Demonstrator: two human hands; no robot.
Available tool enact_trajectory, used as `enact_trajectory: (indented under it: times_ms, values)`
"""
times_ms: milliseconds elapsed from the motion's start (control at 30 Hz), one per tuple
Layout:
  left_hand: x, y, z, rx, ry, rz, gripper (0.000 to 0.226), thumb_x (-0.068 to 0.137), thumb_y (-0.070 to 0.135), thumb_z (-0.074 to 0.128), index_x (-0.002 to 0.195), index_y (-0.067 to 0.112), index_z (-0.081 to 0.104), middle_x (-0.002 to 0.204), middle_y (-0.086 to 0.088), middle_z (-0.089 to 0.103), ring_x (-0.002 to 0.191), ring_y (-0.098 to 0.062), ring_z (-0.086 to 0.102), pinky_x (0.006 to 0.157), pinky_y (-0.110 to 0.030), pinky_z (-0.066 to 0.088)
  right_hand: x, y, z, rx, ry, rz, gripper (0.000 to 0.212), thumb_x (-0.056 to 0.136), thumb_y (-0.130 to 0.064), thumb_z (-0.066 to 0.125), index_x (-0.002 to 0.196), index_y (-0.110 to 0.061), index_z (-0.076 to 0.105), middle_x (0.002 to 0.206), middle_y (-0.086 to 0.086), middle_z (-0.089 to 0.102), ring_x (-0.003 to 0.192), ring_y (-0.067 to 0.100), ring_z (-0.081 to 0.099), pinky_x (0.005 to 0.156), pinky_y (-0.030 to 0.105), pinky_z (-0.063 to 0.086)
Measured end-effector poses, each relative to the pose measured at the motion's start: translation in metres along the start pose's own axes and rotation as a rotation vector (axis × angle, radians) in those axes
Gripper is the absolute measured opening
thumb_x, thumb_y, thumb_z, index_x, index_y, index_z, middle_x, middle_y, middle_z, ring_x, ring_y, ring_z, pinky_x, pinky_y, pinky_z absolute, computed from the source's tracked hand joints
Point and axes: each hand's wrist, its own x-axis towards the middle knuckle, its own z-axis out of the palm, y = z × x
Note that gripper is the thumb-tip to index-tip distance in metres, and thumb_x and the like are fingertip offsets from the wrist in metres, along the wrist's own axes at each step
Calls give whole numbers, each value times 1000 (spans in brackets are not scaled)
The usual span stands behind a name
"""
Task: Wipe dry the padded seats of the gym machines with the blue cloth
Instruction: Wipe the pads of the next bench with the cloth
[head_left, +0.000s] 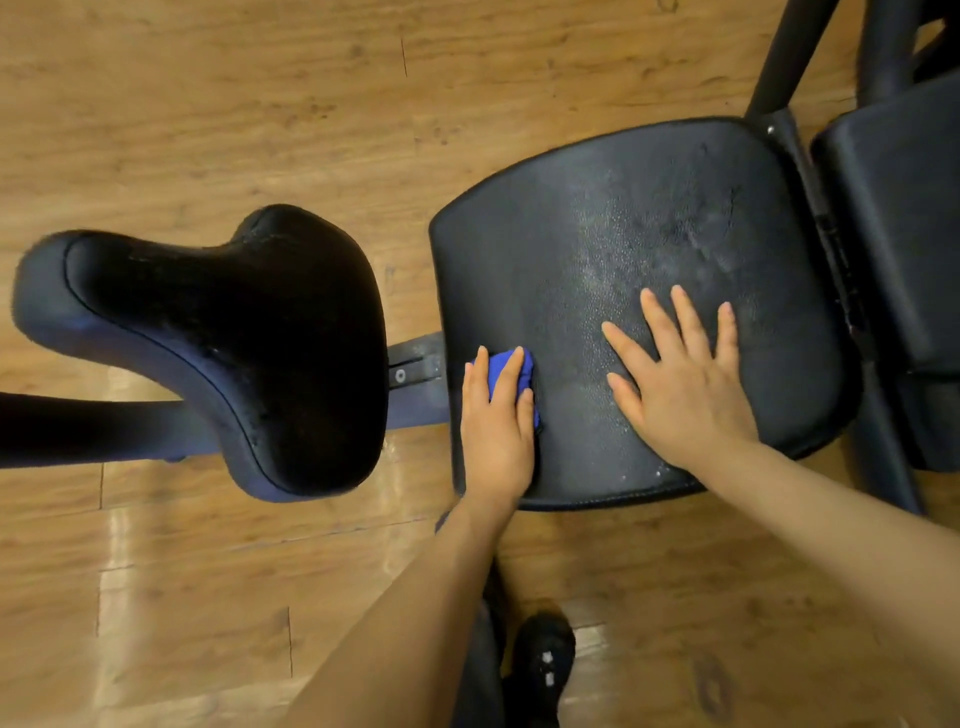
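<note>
Two hands on one pad. Left hand (496, 415): fingers curled over the bunched blue cloth (511, 371), grasping it and pressing it against the near-left edge of the square seat pad (597, 234). Right hand (680, 384): flat, fingers spread and straight, holding nothing, resting on the near-centre of the same pad, just beside the cloth hand but apart from it.

Condition of square seat pad: fine droplets and a pale wet sheen across the centre and far-right area, beyond the right fingertips. Left strip around the cloth darker and matte, judged already wiped or nearly so. Estimated progress on this pad: early to midway, with most of the wet zone untouched.

Saddle-shaped seat (234, 338) to the left, well apart from both hands: glossy black, a few faint specks near its rim. Wet or dry cannot be told from this view; judged still to be checked.

Backrest pad (904, 218) at the right edge, partly out of view; surface condition unreadable.

Surroundings: black frame tubes (779, 57) at upper right, a mounting bracket (415, 371) between the two seats, wooden plank floor (208, 104) with glare patches, one dark shoe (543, 660) at the bottom.

Remaining, as judged: sweep across the beaded centre and right of the square pad, then inspection of the saddle and any further seats.
</note>
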Motion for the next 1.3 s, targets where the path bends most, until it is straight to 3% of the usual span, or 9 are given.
enact_trajectory:
  times_ms: [233,467,600,767,933,1133,1200,1300]
  values:
    - [-6,-12,5,0,24,2,45,102,27,38,147,23,41,161,-8,20,148,-25,17,120,-34,18,1,-1,1,28,9,-4,56,93,-45,32,142,-23,49,154,21,32,144,42,22,112,67,8]
    - [-52,-24,-1,-20,3,-38,43,105,26,39,147,29,39,161,1,19,148,-12,15,117,-25,17,1,1,-1,50,20,-5,51,95,-39,52,143,-21,48,154,22,31,145,43,19,112,68,7]
    - [-58,-33,-6,32,-17,8,43,105,28,36,148,28,38,161,0,19,147,-14,19,118,-28,19,3,1,-3,48,2,-1,51,96,-39,50,143,-21,47,154,22,31,145,43,20,112,67,7]
    - [-21,-36,-8,36,-43,-15,45,105,27,36,150,30,34,162,0,13,149,-17,11,119,-30,14,2,2,-1,24,9,-7,50,98,-39,45,144,-22,46,155,21,31,145,42,20,112,67,7]
    - [31,-37,-13,49,-41,-34,46,106,27,35,152,28,29,163,-3,12,149,-16,12,114,-21,9,2,0,-1,8,6,3,56,94,-44,32,143,-22,47,154,21,32,145,42,22,113,67,10]
    - [15,-40,-9,63,30,-25,46,104,22,40,149,26,36,161,-6,19,147,-19,19,117,-27,16,4,-1,-1,-1,17,-4,57,92,-44,34,142,-22,48,154,20,33,144,41,23,113,67,9]
    - [2,-42,-10,69,36,-28,45,103,21,41,148,26,38,161,-6,20,147,-18,21,116,-24,17,4,-1,-2,3,14,-8,57,91,-44,35,143,-22,48,154,20,33,144,41,23,113,67,9]
    - [-29,-49,-13,48,16,-14,44,104,24,39,147,33,35,161,0,17,144,-6,18,110,-8,10,4,-2,-3,2,12,-6,58,91,-45,35,142,-22,49,153,21,33,144,41,24,113,67,10]
